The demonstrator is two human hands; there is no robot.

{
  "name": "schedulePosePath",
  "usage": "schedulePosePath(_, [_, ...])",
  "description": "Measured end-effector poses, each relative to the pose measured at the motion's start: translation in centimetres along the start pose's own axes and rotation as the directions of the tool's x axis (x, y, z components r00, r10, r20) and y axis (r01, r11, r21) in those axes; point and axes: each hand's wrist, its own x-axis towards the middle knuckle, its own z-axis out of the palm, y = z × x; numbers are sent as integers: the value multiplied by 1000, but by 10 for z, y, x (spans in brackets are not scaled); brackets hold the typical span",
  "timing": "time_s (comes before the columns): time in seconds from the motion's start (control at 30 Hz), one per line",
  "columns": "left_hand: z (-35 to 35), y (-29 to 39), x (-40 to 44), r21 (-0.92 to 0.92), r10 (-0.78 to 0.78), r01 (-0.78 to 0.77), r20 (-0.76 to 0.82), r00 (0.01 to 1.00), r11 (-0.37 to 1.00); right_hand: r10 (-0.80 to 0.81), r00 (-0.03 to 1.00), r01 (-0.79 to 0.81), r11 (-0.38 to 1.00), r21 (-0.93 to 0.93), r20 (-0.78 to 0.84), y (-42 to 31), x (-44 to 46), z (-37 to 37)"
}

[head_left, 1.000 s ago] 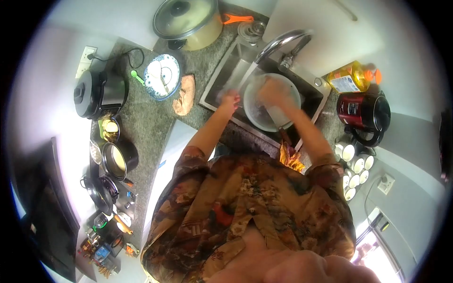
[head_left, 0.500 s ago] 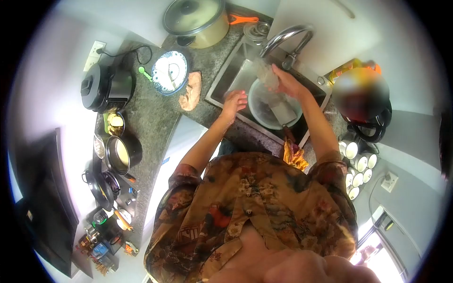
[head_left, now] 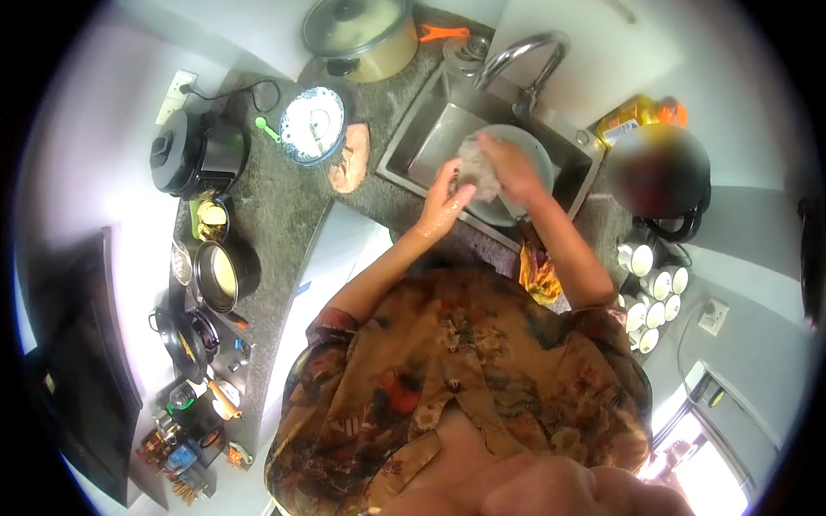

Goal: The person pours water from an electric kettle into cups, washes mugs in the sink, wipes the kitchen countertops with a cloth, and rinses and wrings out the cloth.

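Observation:
A pale, crumpled wet cloth or mesh (head_left: 478,168) is between my two hands, over a pale round basin (head_left: 535,148) in the steel sink (head_left: 430,142). My left hand (head_left: 445,206) presses on its left side, with wet fingers. On the other side, my right hand (head_left: 514,172) grips its upper right part. Below my right hand, part of a flat blade lies in the basin, its dark handle over the sink's front edge. The curved faucet (head_left: 525,45) stands behind the basin, with no water stream visible.
Left of the sink are a pinkish cloth (head_left: 350,158), a blue-patterned bowl (head_left: 313,126) and a large lidded pot (head_left: 372,56). A yellow bottle (head_left: 632,119), a blurred kettle and white cups (head_left: 661,285) stand right. A colourful cloth (head_left: 539,275) lies at the front edge.
My left hand has moved right onto the pale cloth or mesh, which my right hand has brought lower. The water stream seen earliest is gone.

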Motion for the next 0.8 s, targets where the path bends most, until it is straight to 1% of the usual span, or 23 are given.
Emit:
schedulePosePath(0.03, [12,23,-3,-96,42,-46,-41,998,994,-9,1000,9,988,154,-2,-1,-9,12])
schedulePosePath(0.07, [12,20,-9,-101,23,-26,-32,999,995,11,1000,-10,987,162,-5,3,-15,16])
schedulePosePath(0.13, [3,9,-5,-202,-96,74,-101,990,977,-195,973,154,946,284,120,11,-15,17])
schedulePosePath(0.17, [-14,-4,-4,-201,-176,156,-83,981,967,-179,973,68,828,557,147,30,-8,13])
schedulePosePath(0.2, [-28,-5,-4,-164,-189,164,-152,970,973,-168,975,59,825,562,144,37,-17,6])
schedulePosePath(0.23, [-47,-7,-4,-66,-240,232,-199,950,971,-170,984,119,838,532,49,42,-28,-3])
schedulePosePath(0.27, [-67,-17,-2,42,-210,226,-234,949,973,-175,983,176,851,496,-49,48,-38,-14])
schedulePosePath(0.3, [-97,-53,0,358,-102,199,-272,957,912,-89,994,107,874,474,-60,66,-41,-25])
schedulePosePath(0.33, [-116,-55,-1,587,-169,306,-277,946,749,-86,994,107,873,476,-65,86,-47,-35])
schedulePosePath(0.37, [-126,-59,-4,755,-150,309,-274,950,579,27,996,17,867,497,-82,107,-58,-42])
schedulePosePath(0.4, [-130,-66,-6,878,-129,296,-267,955,375,139,986,-70,852,518,-96,125,-68,-46])
schedulePosePath(0.43, [-130,-80,-11,879,-132,292,-261,956,377,143,985,-70,852,520,-101,144,-78,-47])
schedulePosePath(0.5, [-124,-109,-19,966,0,178,-181,983,187,230,960,-140,890,434,-161,175,-102,-47])
schedulePosePath(0.53, [-111,-106,-19,967,-3,168,-171,985,190,235,957,-140,888,438,-170,185,-114,-46])
schedulePosePath(0.6, [-65,-100,-30,956,-180,82,-32,983,281,260,931,-204,952,226,-255,203,-134,-37])
schedulePosePath(0.63, [-39,-95,-35,924,-229,65,25,973,378,261,930,-204,952,227,-257,213,-140,-32])
schedulePosePath(0.67, [-8,-91,-41,879,-272,52,90,958,474,220,931,-181,971,158,-290,225,-146,-28])
schedulePosePath(0.7, [20,-94,-47,892,-272,-88,228,935,442,177,931,-159,984,84,-319,233,-151,-25])
schedulePosePath(0.73, [45,-104,-52,884,-276,-227,357,893,408,176,930,-158,984,81,-322,238,-152,-24])
schedulePosePath(0.77, [67,-146,-58,715,-102,-293,453,886,634,179,925,-139,980,141,-336,241,-154,-21])
schedulePosePath(0.8, [77,-155,-58,608,-4,-324,473,881,725,182,920,-117,973,199,-348,242,-155,-19])
